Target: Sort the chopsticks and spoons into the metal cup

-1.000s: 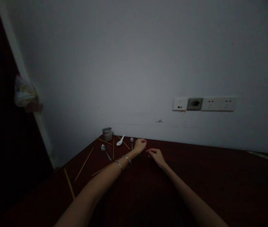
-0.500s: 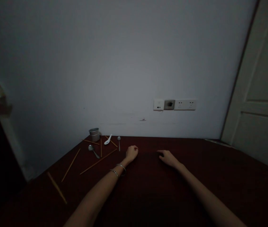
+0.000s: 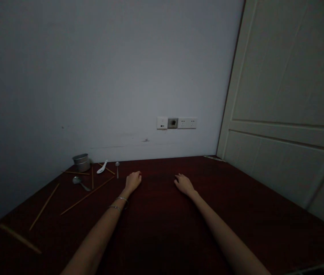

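Note:
My left hand (image 3: pixel 133 181) rests on the dark red table with its fingers curled in, and nothing sticks out of it. Two thin bracelets (image 3: pixel 121 203) circle that wrist. To its left lies a small metal spoon (image 3: pixel 117 170), the nearest object. My right hand (image 3: pixel 184 185) lies palm down on the table, fingers loosely apart and holding nothing. Further left are a white soup spoon (image 3: pixel 102 167), a larger metal spoon (image 3: pixel 81 183) and several wooden chopsticks (image 3: pixel 87 196), scattered at different angles. A metal cup (image 3: pixel 81 162) stands at the far left corner.
A pale wall (image 3: pixel 139 76) rises behind the table (image 3: pixel 162 229), with a row of sockets and switches (image 3: pixel 176 123) on it. A white panelled door (image 3: pixel 282 114) stands along the right side. A thin pale strip (image 3: pixel 214 158) lies at the back right edge.
The view has turned to the right, so everything sits further left and more of the door shows. The right hand's fingers have lowered and spread slightly; the objects have not moved on the table.

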The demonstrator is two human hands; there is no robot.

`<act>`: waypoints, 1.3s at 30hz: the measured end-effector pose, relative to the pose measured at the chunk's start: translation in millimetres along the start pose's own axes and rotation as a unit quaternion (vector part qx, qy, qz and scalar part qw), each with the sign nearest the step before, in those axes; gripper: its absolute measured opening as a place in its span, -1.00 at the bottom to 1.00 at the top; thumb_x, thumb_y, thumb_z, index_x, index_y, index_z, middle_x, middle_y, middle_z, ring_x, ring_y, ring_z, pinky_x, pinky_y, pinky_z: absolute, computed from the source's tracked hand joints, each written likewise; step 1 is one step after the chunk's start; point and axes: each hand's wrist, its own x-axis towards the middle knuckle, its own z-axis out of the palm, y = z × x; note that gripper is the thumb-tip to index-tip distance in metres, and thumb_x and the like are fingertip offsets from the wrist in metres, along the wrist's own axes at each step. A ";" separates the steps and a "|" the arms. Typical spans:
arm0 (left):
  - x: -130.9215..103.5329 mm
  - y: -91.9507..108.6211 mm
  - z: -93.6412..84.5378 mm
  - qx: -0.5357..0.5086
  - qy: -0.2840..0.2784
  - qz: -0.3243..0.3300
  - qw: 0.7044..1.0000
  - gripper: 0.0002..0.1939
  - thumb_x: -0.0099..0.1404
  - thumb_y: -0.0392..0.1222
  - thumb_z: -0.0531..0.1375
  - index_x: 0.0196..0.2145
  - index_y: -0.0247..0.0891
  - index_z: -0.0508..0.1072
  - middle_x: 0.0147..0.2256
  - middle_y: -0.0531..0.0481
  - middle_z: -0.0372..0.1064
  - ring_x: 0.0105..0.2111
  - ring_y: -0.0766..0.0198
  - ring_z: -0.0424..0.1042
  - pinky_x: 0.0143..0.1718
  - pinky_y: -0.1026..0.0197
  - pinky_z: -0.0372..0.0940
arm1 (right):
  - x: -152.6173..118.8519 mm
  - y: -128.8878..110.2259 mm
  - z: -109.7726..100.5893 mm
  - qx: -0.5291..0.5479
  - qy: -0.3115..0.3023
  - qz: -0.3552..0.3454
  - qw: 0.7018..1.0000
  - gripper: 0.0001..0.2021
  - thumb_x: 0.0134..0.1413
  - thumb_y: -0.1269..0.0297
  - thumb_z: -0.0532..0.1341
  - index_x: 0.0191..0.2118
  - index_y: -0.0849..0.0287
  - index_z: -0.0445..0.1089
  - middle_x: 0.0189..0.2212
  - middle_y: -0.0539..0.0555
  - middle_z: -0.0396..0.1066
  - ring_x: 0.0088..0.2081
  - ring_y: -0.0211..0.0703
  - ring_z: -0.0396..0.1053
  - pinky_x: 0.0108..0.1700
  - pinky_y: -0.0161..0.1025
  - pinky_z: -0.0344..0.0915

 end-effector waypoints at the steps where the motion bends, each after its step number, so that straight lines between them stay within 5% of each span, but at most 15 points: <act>1: -0.8 0.2 0.2 0.010 0.004 -0.001 1.000 -0.73 0.27 -0.20 -0.04 -0.17 -0.22 0.39 -0.20 -0.11 0.42 -0.17 0.19 0.39 -0.19 0.23 0.19 | -1.5 -1.0 1.0 -0.001 0.009 0.006 1.000 -0.57 0.11 0.26 -0.04 0.05 0.29 0.28 0.11 0.26 0.17 0.15 -0.03 0.07 0.12 -0.16 0.00; 10: -2.6 -3.0 3.9 0.049 0.068 0.025 0.996 -0.76 0.24 -0.27 -0.02 -0.21 -0.29 0.38 -0.17 -0.09 0.37 -0.08 0.22 0.27 -0.10 0.25 0.17 | -3.4 2.9 5.8 -0.002 0.028 0.011 1.000 -0.56 0.11 0.23 -0.05 0.05 0.25 0.29 0.11 0.22 0.18 0.15 -0.06 0.09 0.12 -0.18 -0.01; 39: 2.3 -15.1 17.2 0.074 0.015 0.008 0.997 -0.64 0.23 -0.25 -0.07 -0.10 -0.40 0.38 -0.09 -0.27 0.34 -0.02 0.11 0.26 -0.02 0.13 0.12 | -3.2 -2.7 6.8 -0.023 0.053 0.017 0.998 -0.60 0.09 0.23 -0.05 -0.03 0.22 0.36 0.04 0.22 0.28 0.09 -0.06 0.17 0.07 -0.16 0.05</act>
